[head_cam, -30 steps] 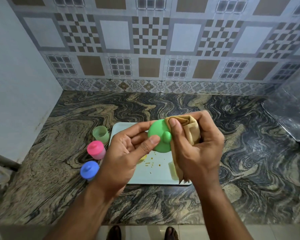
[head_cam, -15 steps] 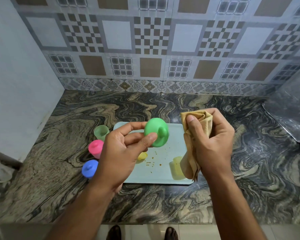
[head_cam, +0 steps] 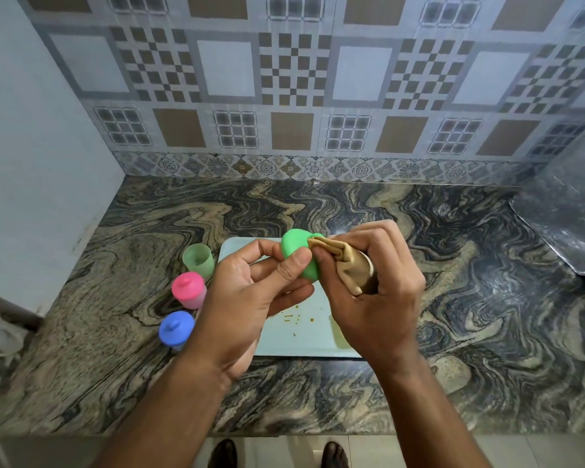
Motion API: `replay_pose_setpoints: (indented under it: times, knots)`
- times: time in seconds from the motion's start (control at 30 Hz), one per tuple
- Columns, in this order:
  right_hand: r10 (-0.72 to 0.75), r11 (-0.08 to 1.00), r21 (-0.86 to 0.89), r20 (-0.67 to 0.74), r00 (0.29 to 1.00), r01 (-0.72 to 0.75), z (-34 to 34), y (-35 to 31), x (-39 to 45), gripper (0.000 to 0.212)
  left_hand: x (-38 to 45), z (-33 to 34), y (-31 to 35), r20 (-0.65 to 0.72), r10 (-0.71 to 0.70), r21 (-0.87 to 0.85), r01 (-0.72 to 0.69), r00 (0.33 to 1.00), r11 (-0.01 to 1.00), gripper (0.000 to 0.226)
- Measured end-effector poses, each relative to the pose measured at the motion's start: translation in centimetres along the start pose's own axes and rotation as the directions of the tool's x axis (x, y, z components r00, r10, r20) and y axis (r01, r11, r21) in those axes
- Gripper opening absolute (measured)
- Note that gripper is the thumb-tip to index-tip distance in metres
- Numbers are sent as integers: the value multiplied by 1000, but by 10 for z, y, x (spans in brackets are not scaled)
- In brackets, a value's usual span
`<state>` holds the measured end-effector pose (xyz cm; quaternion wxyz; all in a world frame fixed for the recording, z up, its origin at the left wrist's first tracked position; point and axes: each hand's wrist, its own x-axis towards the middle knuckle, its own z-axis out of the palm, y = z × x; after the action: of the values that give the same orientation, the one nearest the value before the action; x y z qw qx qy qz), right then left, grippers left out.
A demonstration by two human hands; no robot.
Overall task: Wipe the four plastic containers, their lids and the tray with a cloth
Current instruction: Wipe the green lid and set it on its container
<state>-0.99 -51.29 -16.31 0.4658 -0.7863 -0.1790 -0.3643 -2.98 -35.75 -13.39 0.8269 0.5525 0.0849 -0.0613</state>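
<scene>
— What have you got in hand right now?

— The green lid. My left hand pinches it by the rim between thumb and fingers, raised above the far edge of the tray, and my right hand is bunched round the tan cloth, pressing a folded corner against the lid.

— And the tub it belongs to?

— The open green container stands on the counter just left of the tray's far corner. Nearer me along the tray's left side are the pink container and the blue container, both with lids on. I judge the yellowish shape showing at the tray's near right, below my right hand, to be the fourth one, but it is mostly hidden.

— What's on the tray itself?

— Small yellow-brown crumbs, in the bare middle between my two hands. So I'd say the tray is not yet wiped.

— What could go wrong?

— My hold on the lid is only a fingertip pinch. If I rub hard with the cloth, the smooth plastic could pop out and land in those crumbs, or bounce off the counter's near edge to the floor. A loose tail of cloth could also drag through the crumbs and smear them back onto the lid
</scene>
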Motion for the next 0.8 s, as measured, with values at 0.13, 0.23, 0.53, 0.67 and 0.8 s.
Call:
replay_pose_setpoints:
  times: [0.13, 0.23, 0.53, 0.67, 0.8]
  knots:
    - [271, 919, 291, 22, 962, -266, 4, -7, 1, 13, 1, -1, 3, 18, 120, 152, -122, 993, 981, 31]
    - [439, 753, 503, 96, 893, -424, 3, -11, 5, 10, 3, -3, 3, 54, 160, 221, -168, 986, 961, 32]
    - [529, 583, 540, 315, 788, -607, -8, -4, 16, 21, 14, -17, 5, 208, 227, 365, -291, 951, 884, 23]
    - [532, 606, 499, 325, 782, -619, -9, 0, 14, 13, 19, -25, 6, 239, 244, 460, -331, 940, 824, 19]
    - [459, 715, 452, 272, 846, -534, -11, 7, 12, 14, 22, -28, 5, 247, 231, 428, -320, 941, 845, 21]
